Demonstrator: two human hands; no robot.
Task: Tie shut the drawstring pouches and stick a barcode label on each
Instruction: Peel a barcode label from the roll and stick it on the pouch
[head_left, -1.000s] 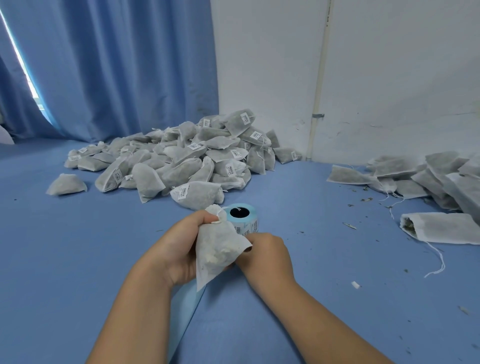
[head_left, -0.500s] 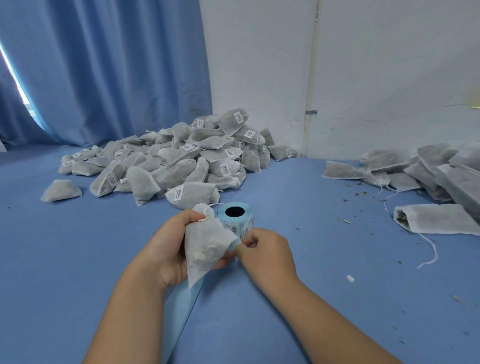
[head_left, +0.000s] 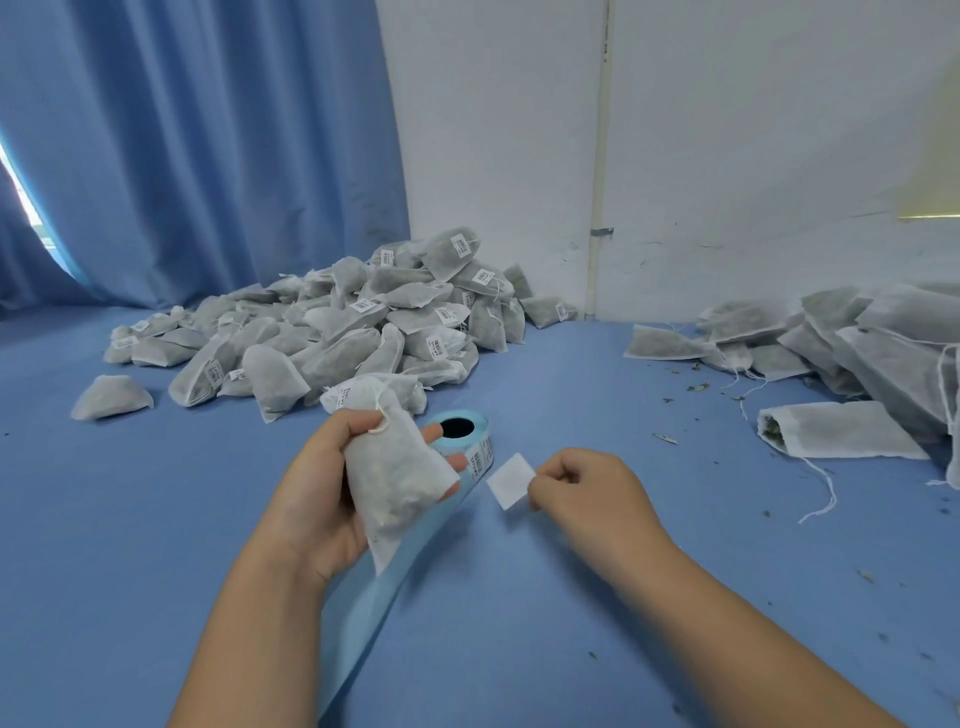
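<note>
- A label (head_left: 511, 480) has just been peeled off the roll (head_left: 460, 430). Half a second ago the right hand (head_left: 589, 493) was tucked right against the roll; now it's been pulled clear to the right, with the label pinched by one edge between thumb and fingertips.
- Only a blank white face of the label is shown (no print can be made out, so which side is sticky is anyone's guess).
- The pouch (head_left: 395, 467) is gripped in the left hand (head_left: 317, 499), fingers curled round it, cinched neck up, held over the blue surface (head_left: 571, 597) just in front of the roll. It's been tipped more upright than before.
- Tying looks done on this one, so sticking is probably all that's left, then it can be tossed on the labelled pile (head_left: 363, 322).
- Plenty of unlabelled-looking pouches (head_left: 857, 343) are stacked on the right.
</note>
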